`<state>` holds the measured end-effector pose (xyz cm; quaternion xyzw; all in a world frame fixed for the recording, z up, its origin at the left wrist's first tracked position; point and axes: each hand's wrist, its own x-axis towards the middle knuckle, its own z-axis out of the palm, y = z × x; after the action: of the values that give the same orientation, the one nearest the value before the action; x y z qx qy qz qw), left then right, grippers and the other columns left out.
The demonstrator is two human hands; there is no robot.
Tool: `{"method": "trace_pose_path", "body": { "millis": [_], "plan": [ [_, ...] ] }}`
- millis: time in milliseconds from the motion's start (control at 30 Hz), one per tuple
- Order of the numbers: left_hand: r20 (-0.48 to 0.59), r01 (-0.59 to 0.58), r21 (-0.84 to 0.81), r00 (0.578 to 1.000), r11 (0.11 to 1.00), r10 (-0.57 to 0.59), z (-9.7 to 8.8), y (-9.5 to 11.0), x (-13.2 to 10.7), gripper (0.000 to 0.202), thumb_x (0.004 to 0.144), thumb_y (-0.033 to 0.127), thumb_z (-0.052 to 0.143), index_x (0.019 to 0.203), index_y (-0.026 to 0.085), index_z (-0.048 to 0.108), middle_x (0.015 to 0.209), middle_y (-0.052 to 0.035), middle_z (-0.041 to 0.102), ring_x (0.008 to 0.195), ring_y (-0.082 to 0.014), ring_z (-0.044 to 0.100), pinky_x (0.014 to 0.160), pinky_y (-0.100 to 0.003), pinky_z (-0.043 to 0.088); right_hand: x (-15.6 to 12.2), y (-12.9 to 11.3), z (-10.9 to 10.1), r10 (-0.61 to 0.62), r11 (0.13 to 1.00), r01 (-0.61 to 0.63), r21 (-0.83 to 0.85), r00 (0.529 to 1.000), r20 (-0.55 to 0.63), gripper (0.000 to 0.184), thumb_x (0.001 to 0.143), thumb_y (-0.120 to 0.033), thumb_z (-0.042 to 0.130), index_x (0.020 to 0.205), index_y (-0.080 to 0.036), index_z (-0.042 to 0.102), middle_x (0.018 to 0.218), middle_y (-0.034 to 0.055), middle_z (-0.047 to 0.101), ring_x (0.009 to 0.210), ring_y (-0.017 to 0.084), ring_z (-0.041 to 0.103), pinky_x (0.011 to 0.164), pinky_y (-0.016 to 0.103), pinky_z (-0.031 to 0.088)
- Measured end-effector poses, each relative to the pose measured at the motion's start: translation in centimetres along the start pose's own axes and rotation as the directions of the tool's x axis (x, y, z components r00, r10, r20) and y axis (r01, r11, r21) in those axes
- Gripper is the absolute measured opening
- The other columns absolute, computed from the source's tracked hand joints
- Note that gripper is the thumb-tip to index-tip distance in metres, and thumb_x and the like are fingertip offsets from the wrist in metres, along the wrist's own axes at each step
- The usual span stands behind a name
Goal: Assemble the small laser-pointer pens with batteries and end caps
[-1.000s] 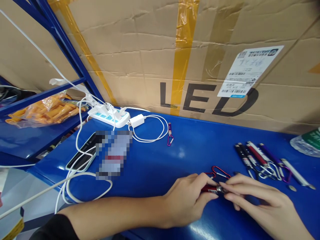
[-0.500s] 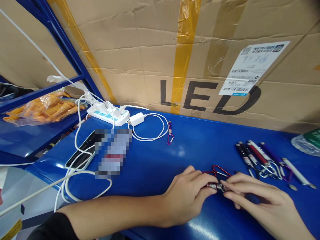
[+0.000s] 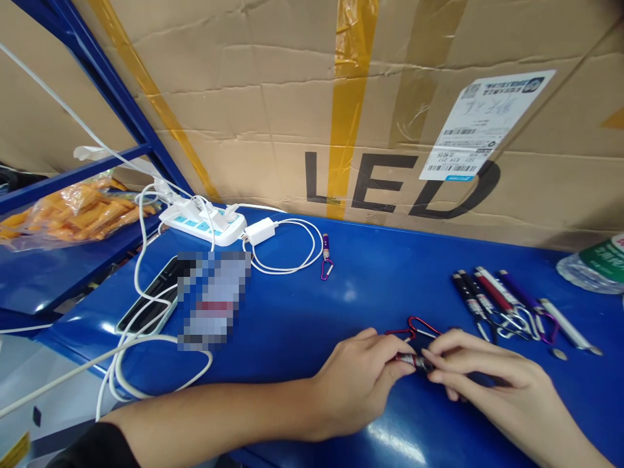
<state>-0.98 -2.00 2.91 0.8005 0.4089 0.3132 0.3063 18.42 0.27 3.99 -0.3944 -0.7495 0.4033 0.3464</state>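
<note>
One red tube (image 3: 405,358) is held near the tabletop's (image 3: 351,296) front edge: left hand (image 3: 358,383) pinching its body, right hand (image 3: 490,374) fingers closed on its dark end. Red clips (image 3: 424,320) lie just behind, more tubes (image 3: 494,292) toward the right edge.

The left hand (image 3: 353,383) partly hides the red tube (image 3: 404,358); the bottle (image 3: 592,267) is cropped.
</note>
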Motion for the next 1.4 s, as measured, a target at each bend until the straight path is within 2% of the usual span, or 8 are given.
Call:
{"method": "trace_pose_path", "body": {
  "millis": [300, 500, 633, 700, 833, 967, 1167, 1400],
  "plan": [
    [0.111, -0.013, -0.013, 0.994, 1.000, 0.015, -0.1, 0.1, 0.1, 0.011, 0.091, 0.013, 0.041, 0.095, 0.013, 0.052, 0.091, -0.0083, 0.066, 0.082, -0.0188, 0.060, 0.073, -0.029, 0.050, 0.1, 0.2, -0.4, -0.007, 0.999, 0.003, 0.050, 0.996, 0.085, 0.014, 0.076, -0.021, 0.066, 0.066, -0.025, 0.075, 0.071, 0.0034, 0.064, 0.048, 0.012, 0.060, 0.045, 0.024, 0.055],
    [0.141, -0.055, 0.060, 0.989, 0.997, 0.046, -0.1, 0.0, 0.0, 0.007, 0.091, 0.014, 0.044, 0.094, 0.014, 0.050, 0.089, -0.0088, 0.066, 0.080, -0.0191, 0.062, 0.071, -0.027, 0.050, -0.1, 0.0, 0.3, 0.024, 0.996, -0.027, 0.087, 0.999, 0.028, 0.016, 0.076, -0.025, 0.066, 0.062, -0.025, 0.073, 0.068, 0.0027, 0.062, 0.049, 0.011, 0.058, 0.044, 0.022, 0.052],
    [0.165, -0.078, 0.113, 0.985, 0.991, 0.058, 0.0, -0.1, -0.1, 0.007, 0.091, 0.014, 0.044, 0.094, 0.013, 0.050, 0.088, -0.0096, 0.066, 0.079, -0.0199, 0.063, 0.071, -0.028, 0.050, -0.1, 0.0, 0.5, 0.012, 0.997, -0.018, 0.071, 0.997, 0.077, 0.018, 0.077, -0.027, 0.065, 0.061, -0.024, 0.073, 0.067, 0.0034, 0.063, 0.050, 0.013, 0.060, 0.044, 0.023, 0.053],
    [0.168, -0.094, 0.136, 0.983, 0.986, 0.071, 0.1, -0.2, -0.1, 0.008, 0.092, 0.015, 0.043, 0.095, 0.012, 0.049, 0.087, -0.0101, 0.066, 0.080, -0.0205, 0.063, 0.071, -0.029, 0.050, -0.2, 0.1, 0.6, 0.016, 0.997, -0.021, 0.069, 0.998, 0.066, 0.019, 0.078, -0.030, 0.065, 0.060, -0.025, 0.073, 0.065, 0.0030, 0.063, 0.049, 0.012, 0.059, 0.044, 0.023, 0.051],
    [0.154, -0.128, 0.165, 0.983, 0.978, 0.102, 0.3, -0.4, -0.1, 0.010, 0.093, 0.017, 0.041, 0.094, 0.013, 0.050, 0.086, -0.0087, 0.067, 0.077, -0.0197, 0.062, 0.071, -0.029, 0.050, -0.3, 0.0, 1.1, 0.054, 0.998, -0.053, 0.033, 0.998, -0.040, 0.024, 0.074, -0.037, 0.068, 0.053, -0.026, 0.071, 0.061, 0.0016, 0.061, 0.049, 0.012, 0.057, 0.046, 0.023, 0.047],
    [0.116, -0.151, 0.177, 0.985, 0.973, 0.132, 0.3, -0.4, 0.0, 0.012, 0.093, 0.018, 0.039, 0.090, 0.014, 0.050, 0.084, -0.0069, 0.067, 0.071, -0.0181, 0.059, 0.071, -0.029, 0.049, -0.3, -0.3, 1.4, 0.078, 0.997, -0.077, 0.021, 0.995, -0.062, 0.024, 0.069, -0.042, 0.071, 0.050, -0.027, 0.069, 0.059, 0.0016, 0.061, 0.050, 0.014, 0.057, 0.048, 0.025, 0.046],
    [0.046, -0.151, 0.166, 0.988, 0.974, 0.145, 0.3, -0.5, 0.0, 0.018, 0.094, 0.020, 0.035, 0.088, 0.015, 0.052, 0.080, -0.0061, 0.066, 0.068, -0.0167, 0.057, 0.069, -0.028, 0.049, -0.2, -0.8, 1.7, 0.170, 0.985, -0.169, 0.014, 0.979, -0.116, 0.035, 0.064, -0.048, 0.072, 0.044, -0.021, 0.061, 0.056, 0.0008, 0.059, 0.048, 0.013, 0.054, 0.046, 0.025, 0.044],
    [0.025, -0.148, 0.189, 0.989, 0.971, 0.146, 0.4, -0.6, -0.1, 0.021, 0.094, 0.018, 0.036, 0.089, 0.013, 0.055, 0.082, -0.0064, 0.066, 0.070, -0.0170, 0.056, 0.070, -0.029, 0.049, 0.0, -0.8, 1.7, 0.239, 0.971, -0.240, -0.002, 0.967, -0.092, 0.034, 0.064, -0.044, 0.073, 0.044, -0.020, 0.059, 0.054, -0.0001, 0.059, 0.048, 0.012, 0.053, 0.045, 0.023, 0.042]
  ]
}}
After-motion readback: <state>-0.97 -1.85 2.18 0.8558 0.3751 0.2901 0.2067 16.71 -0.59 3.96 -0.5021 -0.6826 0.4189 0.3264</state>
